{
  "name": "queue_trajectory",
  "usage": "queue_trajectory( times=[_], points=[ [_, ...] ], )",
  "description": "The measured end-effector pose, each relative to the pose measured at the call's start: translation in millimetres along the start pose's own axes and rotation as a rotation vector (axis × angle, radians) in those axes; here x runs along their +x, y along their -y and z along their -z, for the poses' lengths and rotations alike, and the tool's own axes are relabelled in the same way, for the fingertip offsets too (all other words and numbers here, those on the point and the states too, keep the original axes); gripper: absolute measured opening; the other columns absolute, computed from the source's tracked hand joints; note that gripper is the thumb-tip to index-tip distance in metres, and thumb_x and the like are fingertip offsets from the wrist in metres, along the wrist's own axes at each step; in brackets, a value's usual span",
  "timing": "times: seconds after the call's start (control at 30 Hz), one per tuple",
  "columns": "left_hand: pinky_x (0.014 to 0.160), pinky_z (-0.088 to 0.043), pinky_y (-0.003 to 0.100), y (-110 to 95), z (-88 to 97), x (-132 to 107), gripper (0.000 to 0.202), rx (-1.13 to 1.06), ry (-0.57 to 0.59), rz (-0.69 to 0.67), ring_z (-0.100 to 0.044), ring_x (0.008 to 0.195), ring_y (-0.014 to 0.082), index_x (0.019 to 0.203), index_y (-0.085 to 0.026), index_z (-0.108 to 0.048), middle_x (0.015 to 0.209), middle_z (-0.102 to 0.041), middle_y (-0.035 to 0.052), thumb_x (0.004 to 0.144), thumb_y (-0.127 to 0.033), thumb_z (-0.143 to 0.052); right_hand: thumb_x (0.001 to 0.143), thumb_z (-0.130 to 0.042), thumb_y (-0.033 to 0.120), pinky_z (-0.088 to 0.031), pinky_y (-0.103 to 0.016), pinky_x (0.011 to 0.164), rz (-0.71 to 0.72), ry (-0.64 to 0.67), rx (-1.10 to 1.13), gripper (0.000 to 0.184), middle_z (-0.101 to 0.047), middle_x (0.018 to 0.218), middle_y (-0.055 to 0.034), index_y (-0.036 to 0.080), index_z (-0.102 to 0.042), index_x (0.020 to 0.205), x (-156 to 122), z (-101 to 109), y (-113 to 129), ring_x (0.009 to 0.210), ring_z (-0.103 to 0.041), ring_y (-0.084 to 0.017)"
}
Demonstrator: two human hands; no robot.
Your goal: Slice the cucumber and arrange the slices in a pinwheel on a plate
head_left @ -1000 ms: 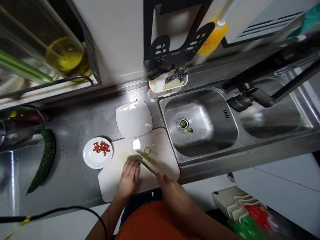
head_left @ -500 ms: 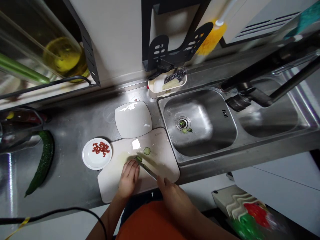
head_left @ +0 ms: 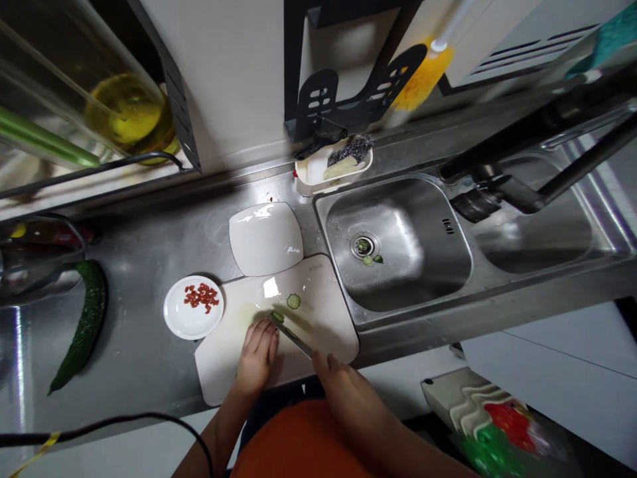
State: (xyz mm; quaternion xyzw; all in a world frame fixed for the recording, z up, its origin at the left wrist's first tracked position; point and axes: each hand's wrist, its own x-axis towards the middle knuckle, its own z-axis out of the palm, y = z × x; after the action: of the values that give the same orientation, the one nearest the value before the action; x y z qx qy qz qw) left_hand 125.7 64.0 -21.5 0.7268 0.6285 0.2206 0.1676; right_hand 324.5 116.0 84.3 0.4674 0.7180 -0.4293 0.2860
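Tilted the knife (head_left: 293,337) slightly since a second ago, clasped in the right hand (head_left: 343,385) over the cutting board (head_left: 331,299). Curling the left hand (head_left: 257,352) beside the blade; can't tell its hidden grip. Just beyond, a cucumber slice (head_left: 293,301); left, red bits (head_left: 202,296) on a dish (head_left: 193,327).

this is a kitchen: a steel counter (head_left: 144,265) holds a double sink (head_left: 393,292) with a dark tap (head_left: 522,127), and a scrubber caddy (head_left: 311,187) stands by its back corner. cucumber slices (head_left: 293,301), a knife (head_left: 294,338) and a cutting board (head_left: 323,309) show cooking work, near plates (head_left: 266,242) and chopped red food (head_left: 202,297). a whole cucumber (head_left: 85,332) and a container of yellow liquid (head_left: 127,116) fit too.
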Motion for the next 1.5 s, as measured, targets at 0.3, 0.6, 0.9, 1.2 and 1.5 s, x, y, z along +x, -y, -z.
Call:
queue_trajectory(
  times=[0.3,0.6,0.9,1.2,1.5],
  points=[
    [0.101,-0.045,0.041,1,-0.8,0,0.027,0.011,0.003,-0.031,-0.057,0.110,0.0205,0.112,-0.014,-0.058,0.106,-0.066,0.0085,0.086,-0.010,-0.052,0.082,-0.024,-0.005,-0.044,-0.027,0.061,0.022,-0.001,-0.001,0.052,-0.066,0.097,-0.0110,0.018,-0.052,0.119,6,3,1,0.080,-0.067,-0.022],
    [0.099,-0.047,0.042,1,-0.1,0,0.026,0.010,-0.002,-0.029,-0.058,0.109,0.0211,0.112,-0.015,-0.058,0.105,-0.066,0.0085,0.087,-0.011,-0.050,0.079,-0.026,-0.003,-0.041,-0.024,0.057,0.058,-0.067,-0.001,0.050,-0.066,0.087,-0.0083,0.019,-0.053,0.115,11,-8,-5,0.071,-0.065,-0.018],
    [0.097,-0.048,0.042,2,-2.0,-1,0.025,0.021,-0.016,-0.037,-0.060,0.106,0.0211,0.110,-0.015,-0.059,0.103,-0.067,0.0083,0.087,-0.011,-0.051,0.083,-0.029,-0.001,-0.039,-0.023,0.057,0.074,-0.060,0.007,0.044,-0.066,0.090,-0.0081,0.017,-0.054,0.113,13,-2,-2,0.074,-0.065,-0.017],
    [0.097,-0.049,0.043,2,-1.6,0,0.027,0.012,0.000,-0.026,-0.061,0.106,0.0216,0.113,-0.016,-0.059,0.104,-0.067,0.0087,0.089,-0.014,-0.048,0.086,-0.031,0.001,-0.039,-0.022,0.059,0.061,-0.031,0.031,0.042,-0.065,0.095,-0.0089,0.018,-0.051,0.118,20,0,1,0.078,-0.064,-0.018],
    [0.098,-0.048,0.043,0,0.1,1,0.027,0.011,0.014,-0.020,-0.061,0.105,0.0208,0.113,-0.016,-0.059,0.106,-0.067,0.0082,0.088,-0.012,-0.049,0.085,-0.026,0.001,-0.043,-0.025,0.063,0.044,-0.058,0.021,0.043,-0.063,0.093,-0.0110,0.014,-0.053,0.117,31,-4,6,0.079,-0.063,-0.019]
  ],
)
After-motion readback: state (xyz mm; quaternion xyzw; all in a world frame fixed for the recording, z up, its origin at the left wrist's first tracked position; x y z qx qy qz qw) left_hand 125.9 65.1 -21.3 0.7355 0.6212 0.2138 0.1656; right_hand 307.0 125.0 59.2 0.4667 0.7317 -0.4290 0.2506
